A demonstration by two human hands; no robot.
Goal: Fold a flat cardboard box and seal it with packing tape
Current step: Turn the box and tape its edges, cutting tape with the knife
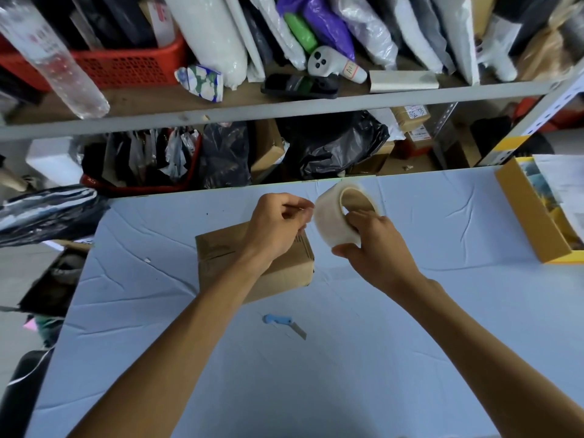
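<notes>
Tape roll point(335, 216) in right hand point(376, 248) grip, above box point(252, 263).

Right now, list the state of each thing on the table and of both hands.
cardboard box: folded up, flaps closed, resting on the table, no tape visible on it.
tape roll: lifted off the table, gripped by the right hand.
left hand: fingers pinched at the roll's edge.
right hand: closed around the roll.
blue utility knife: lying on the table, untouched.
yellow box: open.
</notes>
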